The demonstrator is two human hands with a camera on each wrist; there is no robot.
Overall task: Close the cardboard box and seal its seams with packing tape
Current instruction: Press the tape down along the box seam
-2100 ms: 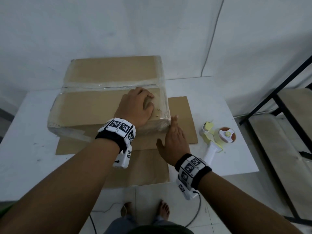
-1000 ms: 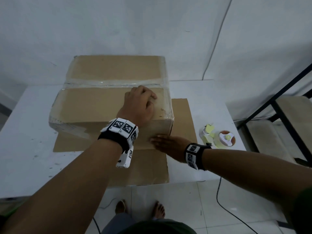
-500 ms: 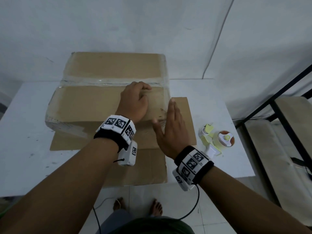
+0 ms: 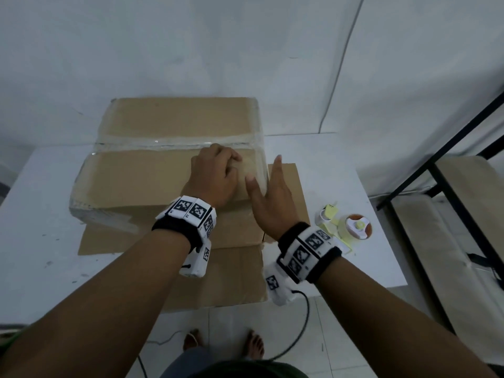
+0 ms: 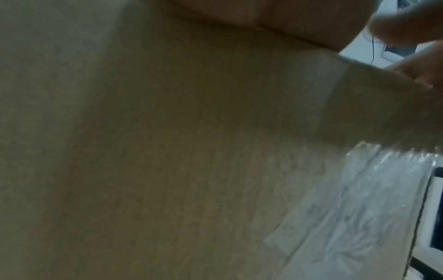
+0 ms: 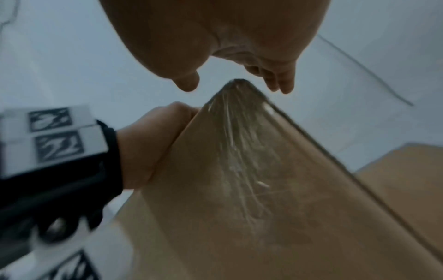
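Observation:
The closed cardboard box sits on a white table. Clear tape runs along its middle seam and wraps its right end. My left hand rests on the box top near the right end with its fingers curled under, holding nothing. My right hand is flat with straight fingers against the box's upper right edge, thumb over the top. The right wrist view shows the taped box corner between my thumb and fingers. In the left wrist view the box top fills the picture. The tape dispenser lies to the right.
A flat cardboard sheet lies under the box and overhangs the table's near edge. A black metal rack with wooden shelves stands to the right. A white wall rises close behind the box. A cable hangs from my right wrist.
One second ago my right hand lay against the box's front face. It has since risen to the right top edge and slid a little farther along it. My left hand has stayed put.

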